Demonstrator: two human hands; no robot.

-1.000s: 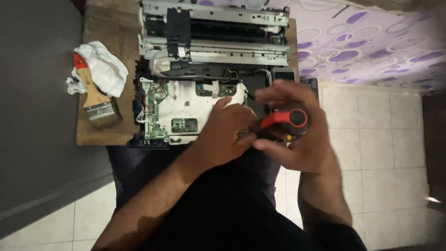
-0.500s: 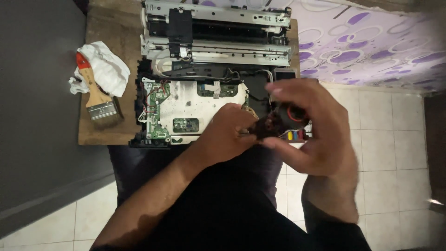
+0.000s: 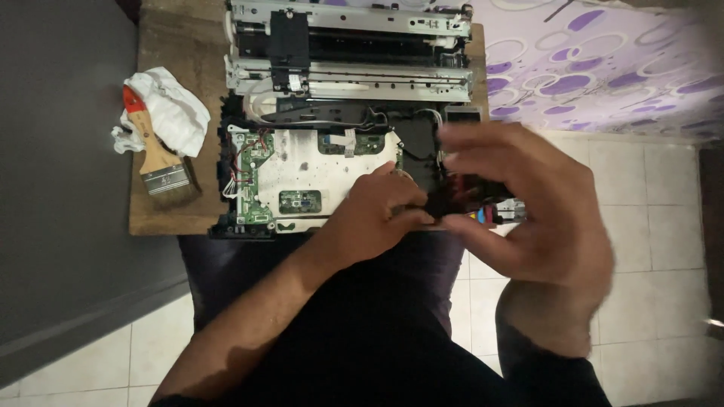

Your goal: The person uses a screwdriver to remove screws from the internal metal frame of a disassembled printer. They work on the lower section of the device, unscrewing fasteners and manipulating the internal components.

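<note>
A dismantled printer (image 3: 324,128) lies on a small wooden table (image 3: 162,53), its green-edged circuit board (image 3: 302,177) and metal plate exposed. At the printer's front right corner, my right hand (image 3: 535,218) is blurred and wrapped around the red-and-black handle of a screwdriver (image 3: 471,192). My left hand (image 3: 377,215) pinches the tool's front end with its fingertips. A small part with yellow, blue and magenta patches (image 3: 483,217) shows just under the handle. The tool's tip is hidden between my fingers.
A paintbrush (image 3: 154,154) with a wooden handle and red end lies on a crumpled white cloth (image 3: 177,113) at the table's left. A purple-patterned fabric (image 3: 596,68) is at the right. White floor tiles (image 3: 656,226) surround my dark-clothed lap.
My right hand has rolled over the screwdriver handle, so the red grip is now mostly covered. Both hands stay at the printer's front right corner.
</note>
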